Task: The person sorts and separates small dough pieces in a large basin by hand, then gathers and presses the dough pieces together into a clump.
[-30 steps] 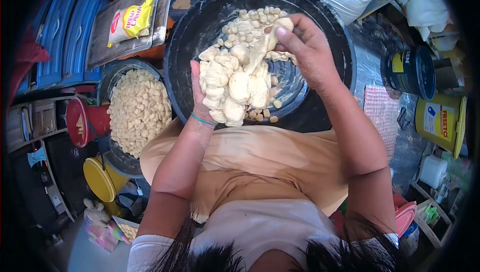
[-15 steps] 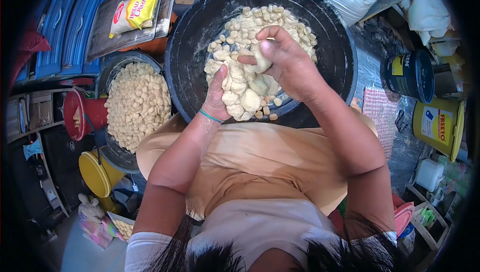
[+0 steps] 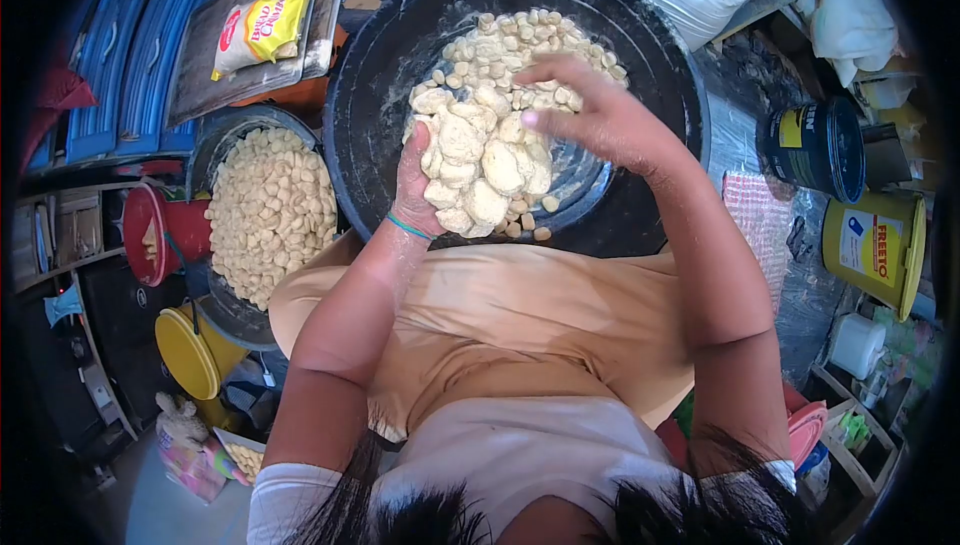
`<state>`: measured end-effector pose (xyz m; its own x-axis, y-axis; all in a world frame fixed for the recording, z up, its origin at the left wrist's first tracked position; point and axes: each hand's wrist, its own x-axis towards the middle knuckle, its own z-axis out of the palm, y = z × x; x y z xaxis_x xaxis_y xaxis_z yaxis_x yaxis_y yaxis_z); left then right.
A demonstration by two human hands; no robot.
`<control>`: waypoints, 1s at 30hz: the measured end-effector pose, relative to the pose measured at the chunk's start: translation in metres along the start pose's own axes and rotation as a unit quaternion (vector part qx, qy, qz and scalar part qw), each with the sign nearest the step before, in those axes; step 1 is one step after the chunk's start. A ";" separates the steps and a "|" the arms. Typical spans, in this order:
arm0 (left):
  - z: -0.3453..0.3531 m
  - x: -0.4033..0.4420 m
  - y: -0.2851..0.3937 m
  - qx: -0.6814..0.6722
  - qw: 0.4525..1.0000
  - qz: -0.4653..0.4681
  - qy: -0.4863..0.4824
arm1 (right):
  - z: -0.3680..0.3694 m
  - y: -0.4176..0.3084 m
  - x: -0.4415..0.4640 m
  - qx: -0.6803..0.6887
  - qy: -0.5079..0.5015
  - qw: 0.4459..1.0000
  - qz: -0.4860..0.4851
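My left hand (image 3: 413, 190), with a teal band at its wrist, supports a heap of pale, crumb-dusted flattened dough pieces (image 3: 462, 140) from the left side. Its thumb presses on the heap's edge, while the other fingers are hidden underneath. Just right of the heap, my right hand (image 3: 600, 123) is slightly blurred, fingers and thumb apart, nothing in it. The thumb tip comes close to the heap; contact I cannot tell. Both hands are over a big black basin (image 3: 352, 135), where many small round dough pieces (image 3: 520, 40) lie in crumbs.
To the left stands a second basin full of dough pieces (image 3: 270, 210). A bread crumbs bag (image 3: 262, 30) lies on a tray (image 3: 195, 85). Red (image 3: 150, 235) and yellow buckets (image 3: 190, 355) stand at left; a black bucket (image 3: 815, 150) and a yellow-green bucket (image 3: 872, 255) at right.
The dough piece that was in my right hand is out of it. That hand has opened and moved right, and the heap on my left hand looks fuller and higher.
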<state>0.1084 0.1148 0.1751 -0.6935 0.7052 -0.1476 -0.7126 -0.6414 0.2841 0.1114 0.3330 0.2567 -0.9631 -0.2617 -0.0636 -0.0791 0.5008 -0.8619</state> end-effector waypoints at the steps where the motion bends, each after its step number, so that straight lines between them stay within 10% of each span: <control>1: 0.000 0.000 0.000 -0.012 1.000 -0.004 -0.006 | 0.005 -0.005 -0.001 0.027 -0.046 0.999 0.002; 6: -0.006 -0.001 0.007 -0.027 0.999 -0.014 -0.013 | 0.026 -0.003 -0.004 -0.205 -0.046 0.964 -0.161; 11: 0.005 -0.003 0.009 -0.012 0.999 0.013 0.026 | 0.023 -0.002 0.008 0.271 0.080 0.952 0.116; 14: 0.009 -0.004 0.010 0.002 0.999 0.018 0.043 | 0.006 0.006 0.014 0.322 0.167 0.931 0.050; 18: 0.007 -0.006 0.011 -0.002 0.999 0.022 0.050 | -0.002 0.014 0.016 0.015 0.186 0.981 0.052; 19: 0.002 -0.008 0.013 -0.018 0.999 0.016 0.027 | -0.002 0.014 0.016 -0.078 0.144 0.981 -0.108; 23: 0.015 -0.009 0.015 0.004 0.997 0.032 0.073 | 0.023 -0.008 0.001 -0.173 -0.017 0.962 -0.210; 25: 0.006 -0.010 0.016 -0.020 0.998 0.023 0.060 | 0.031 -0.006 -0.001 -0.227 -0.021 0.957 -0.178; 30: 0.008 -0.009 0.015 -0.011 0.997 0.024 0.072 | 0.032 0.006 0.007 0.128 0.063 0.988 0.065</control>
<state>0.1046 0.1017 0.1880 -0.7342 0.6236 -0.2685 -0.6788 -0.6816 0.2732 0.1126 0.3073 0.2349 -0.9867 -0.0958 -0.1317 0.0982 0.2948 -0.9505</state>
